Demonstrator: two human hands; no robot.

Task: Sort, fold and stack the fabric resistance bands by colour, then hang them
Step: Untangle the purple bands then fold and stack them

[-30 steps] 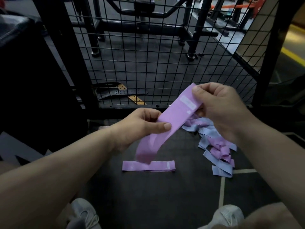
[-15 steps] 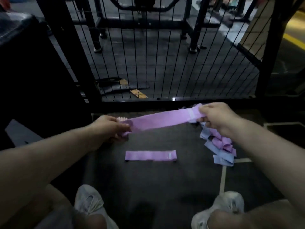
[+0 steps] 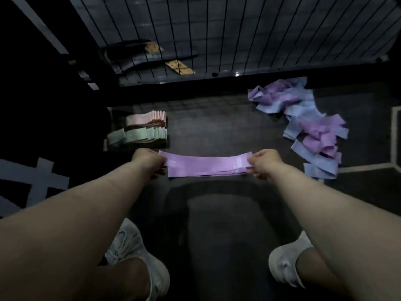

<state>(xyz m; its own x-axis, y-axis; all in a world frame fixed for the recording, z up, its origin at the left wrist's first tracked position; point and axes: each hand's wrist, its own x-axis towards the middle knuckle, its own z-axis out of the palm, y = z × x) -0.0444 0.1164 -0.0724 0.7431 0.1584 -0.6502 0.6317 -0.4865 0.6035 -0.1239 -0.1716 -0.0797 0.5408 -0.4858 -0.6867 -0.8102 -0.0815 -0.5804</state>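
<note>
A purple band [image 3: 206, 162] is stretched flat between my hands, low over the dark floor mat, lying on top of another purple band whose edge shows beneath it. My left hand [image 3: 148, 159] pinches its left end and my right hand [image 3: 263, 162] pinches its right end, near the white label. To the left stand folded stacks of pink bands [image 3: 147, 118] and green bands [image 3: 138, 135]. A loose heap of purple and blue bands [image 3: 312, 127] lies to the right.
A black wire mesh fence [image 3: 195, 29] runs across the back. A dark bulky object [image 3: 43, 83] fills the left side. My two white shoes [image 3: 138, 253] [image 3: 286, 263] stand on the mat near the bottom. A white floor line [image 3: 368, 167] runs at the right.
My hands have lowered the purple band from chest height down onto the purple band on the floor. The camera has tilted down, bringing the pink and green stacks into view.
</note>
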